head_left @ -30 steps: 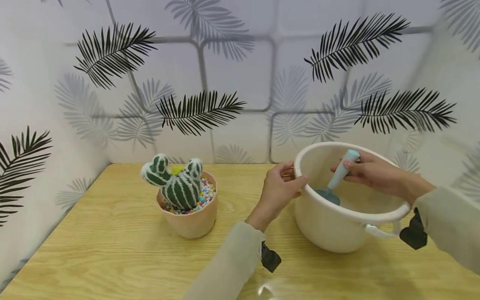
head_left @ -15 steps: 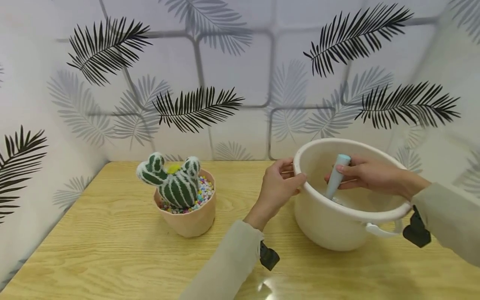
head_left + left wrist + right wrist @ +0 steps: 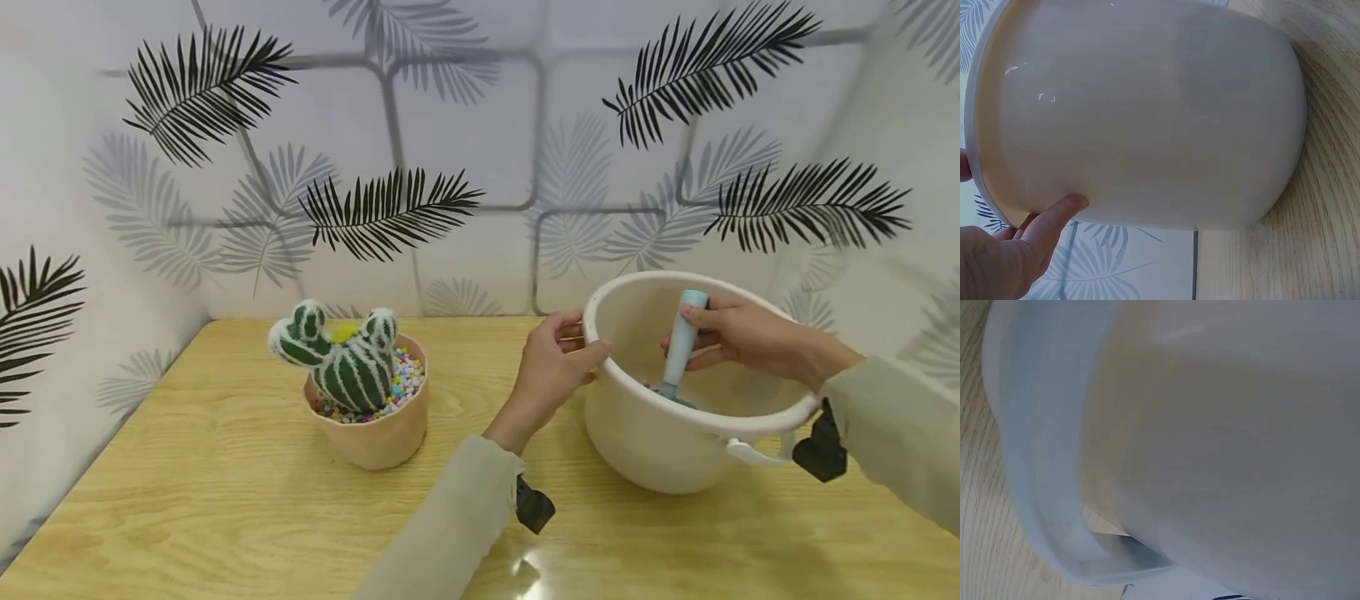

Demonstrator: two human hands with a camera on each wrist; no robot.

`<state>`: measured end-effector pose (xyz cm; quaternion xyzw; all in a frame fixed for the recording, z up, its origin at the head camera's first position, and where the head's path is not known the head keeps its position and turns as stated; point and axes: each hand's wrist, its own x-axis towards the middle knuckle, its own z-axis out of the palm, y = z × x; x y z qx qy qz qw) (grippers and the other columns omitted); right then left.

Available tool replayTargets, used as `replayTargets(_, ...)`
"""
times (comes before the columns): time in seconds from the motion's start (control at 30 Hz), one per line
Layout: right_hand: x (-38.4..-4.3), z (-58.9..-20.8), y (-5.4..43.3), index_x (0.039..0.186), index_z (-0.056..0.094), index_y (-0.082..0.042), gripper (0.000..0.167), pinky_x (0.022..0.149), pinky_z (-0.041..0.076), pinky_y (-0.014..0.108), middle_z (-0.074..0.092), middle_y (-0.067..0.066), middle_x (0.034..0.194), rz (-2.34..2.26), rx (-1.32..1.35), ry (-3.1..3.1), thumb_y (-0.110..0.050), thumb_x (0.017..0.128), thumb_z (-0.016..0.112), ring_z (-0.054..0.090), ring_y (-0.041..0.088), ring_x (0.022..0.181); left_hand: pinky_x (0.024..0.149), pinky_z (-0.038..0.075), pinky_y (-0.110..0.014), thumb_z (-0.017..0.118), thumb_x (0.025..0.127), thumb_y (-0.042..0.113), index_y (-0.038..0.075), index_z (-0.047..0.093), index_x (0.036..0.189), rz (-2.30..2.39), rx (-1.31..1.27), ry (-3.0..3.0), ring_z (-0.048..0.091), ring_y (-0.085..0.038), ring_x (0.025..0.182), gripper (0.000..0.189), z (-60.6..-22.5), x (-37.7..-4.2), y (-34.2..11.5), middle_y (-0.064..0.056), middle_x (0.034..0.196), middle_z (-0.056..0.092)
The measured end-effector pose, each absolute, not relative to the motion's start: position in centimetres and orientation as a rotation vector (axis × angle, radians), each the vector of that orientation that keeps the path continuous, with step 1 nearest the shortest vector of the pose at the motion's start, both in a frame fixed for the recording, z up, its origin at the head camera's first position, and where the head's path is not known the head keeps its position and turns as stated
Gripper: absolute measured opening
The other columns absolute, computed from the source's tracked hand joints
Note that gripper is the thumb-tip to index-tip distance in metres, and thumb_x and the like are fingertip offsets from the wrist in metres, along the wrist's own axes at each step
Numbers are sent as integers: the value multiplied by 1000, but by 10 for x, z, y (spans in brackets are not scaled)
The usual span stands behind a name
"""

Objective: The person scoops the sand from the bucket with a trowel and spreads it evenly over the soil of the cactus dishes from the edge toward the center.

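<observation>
A cream bucket [image 3: 652, 450] stands at the right of the head view. My left hand [image 3: 551, 367] grips its left rim; the left wrist view shows a fingertip [image 3: 1075, 203] against the outer wall. Reaching in over the right side, my right hand [image 3: 757, 342] holds a small trowel by its light blue handle [image 3: 682, 342], thumb near the top end. The handle leans slightly, and its blue-grey blade [image 3: 681, 402] is mostly hidden behind the front rim. Small pinkish bits [image 3: 651, 387] show beside it. Only the bucket's wall and white bail handle [image 3: 1047, 425] fill the right wrist view.
On the wooden table [image 3: 225, 500], left of my hands, a peach pot [image 3: 378, 442] carries a knitted cactus [image 3: 352, 371] set in colourful pebbles [image 3: 405, 379]. A leaf-patterned wall covering [image 3: 480, 142] rises behind the table.
The right hand dipped the trowel deeper into the bucket, hiding the blade, then raised it a little with the handle more upright. The left hand keeps its grip on the rim.
</observation>
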<state>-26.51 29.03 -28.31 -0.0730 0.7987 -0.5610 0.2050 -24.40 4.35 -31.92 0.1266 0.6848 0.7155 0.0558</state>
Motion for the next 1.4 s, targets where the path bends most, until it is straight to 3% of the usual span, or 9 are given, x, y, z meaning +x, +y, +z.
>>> replayTargets(0.23, -266, -278, 299, 115, 37, 1, 37, 74, 58, 27, 73, -4, 90, -1715, -85, 2200, -34, 104, 29, 69, 8, 87, 70, 58, -30, 68, 86, 9, 4, 54, 128, 2154, 409, 2093, 64, -18, 100, 45, -320, -244, 43, -15, 119, 62)
replayTargets(0.5, -267, -273, 308, 105, 40, -2, 28, 72, 59, 32, 72, 10, 84, -2120, -22, 1891, -29, 102, 38, 72, 18, 81, 71, 58, -29, 67, 86, 10, 3, 54, 128, 2161, 418, 2093, 64, -17, 99, 45, -319, -244, 43, -16, 120, 62)
replayTargets(0.8, -266, -272, 310, 93, 50, -6, 24, 70, 59, 34, 71, 13, 81, -2259, 17, 1774, -28, 100, 43, 72, 20, 79, 71, 58, -30, 68, 86, 10, 4, 53, 130, 2169, 396, 2070, 63, -17, 99, 46, -319, -243, 42, -17, 121, 61)
replayTargets(1.03, -261, -271, 312, 93, 51, -6, 27, 69, 59, 31, 70, 12, 82, -2322, 55, 1760, -32, 98, 47, 72, 20, 78, 71, 58, -29, 69, 87, 12, 6, 53, 131, 2159, 394, 2064, 63, -16, 99, 48, -322, -242, 42, -15, 121, 61)
replayTargets(1.4, -264, -273, 315, 95, 47, -7, 18, 68, 59, 39, 62, 15, 80, -2574, 45, 1502, -25, 99, 46, 68, 27, 76, 73, 58, -30, 69, 86, 12, 5, 51, 133, 2170, 371, 2050, 63, -17, 100, 50, -322, -242, 41, -13, 120, 61)
